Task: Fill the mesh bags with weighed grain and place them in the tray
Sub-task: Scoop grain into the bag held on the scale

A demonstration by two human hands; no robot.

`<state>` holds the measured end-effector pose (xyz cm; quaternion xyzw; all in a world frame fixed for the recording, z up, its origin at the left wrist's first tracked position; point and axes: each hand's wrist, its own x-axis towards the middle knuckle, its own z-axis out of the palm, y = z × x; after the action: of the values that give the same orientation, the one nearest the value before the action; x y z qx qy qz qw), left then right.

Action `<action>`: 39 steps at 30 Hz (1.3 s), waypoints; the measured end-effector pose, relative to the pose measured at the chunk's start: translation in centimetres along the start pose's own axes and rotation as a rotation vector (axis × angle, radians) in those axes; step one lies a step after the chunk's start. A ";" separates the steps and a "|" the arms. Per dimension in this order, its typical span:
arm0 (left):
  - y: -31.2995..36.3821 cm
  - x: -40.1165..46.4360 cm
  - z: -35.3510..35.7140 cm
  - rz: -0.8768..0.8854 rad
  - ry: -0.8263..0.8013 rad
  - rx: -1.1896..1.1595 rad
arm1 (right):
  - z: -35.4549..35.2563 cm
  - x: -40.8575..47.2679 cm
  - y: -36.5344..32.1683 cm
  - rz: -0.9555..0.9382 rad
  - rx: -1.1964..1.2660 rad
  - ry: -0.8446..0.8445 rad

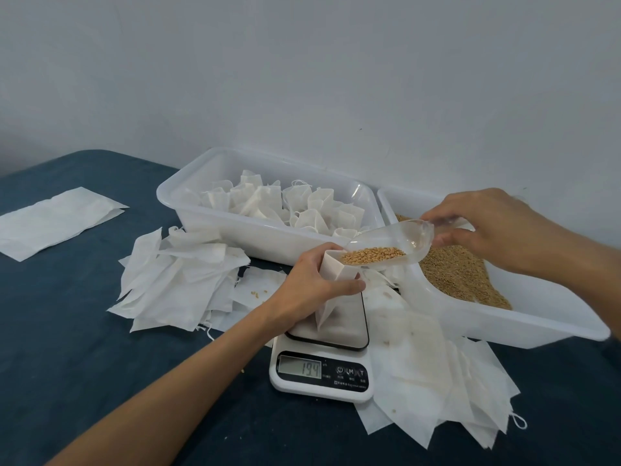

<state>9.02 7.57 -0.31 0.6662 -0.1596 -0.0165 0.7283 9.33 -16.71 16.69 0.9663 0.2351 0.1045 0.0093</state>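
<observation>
My left hand grips a white mesh bag upright over the platform of a white digital scale, whose display reads 194. My right hand holds the handle of a clear plastic scoop tilted down to the left. The scoop's lip rests at the bag's open mouth, with golden grain lying at that lip. A clear tray at the back holds several filled, tied bags.
A second clear tray on the right holds loose grain. Empty bags lie in a heap left of the scale and another right of it. A flat white sheet lies far left on the blue cloth.
</observation>
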 end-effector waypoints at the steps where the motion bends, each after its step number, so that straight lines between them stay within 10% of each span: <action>1: 0.0 0.0 0.0 -0.001 0.002 -0.003 | 0.0 0.0 0.0 0.000 -0.003 0.000; 29: 0.6 -0.3 0.2 -0.005 0.008 0.012 | 7.1 -2.8 5.2 0.303 0.657 0.009; 39: -0.2 0.0 0.1 0.009 0.011 0.066 | 12.4 -1.1 10.5 0.748 0.157 -0.196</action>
<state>9.03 7.50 -0.48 0.6893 -0.1590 -0.0044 0.7068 15.66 -26.15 5.01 0.9884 -0.1281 -0.0102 -0.0810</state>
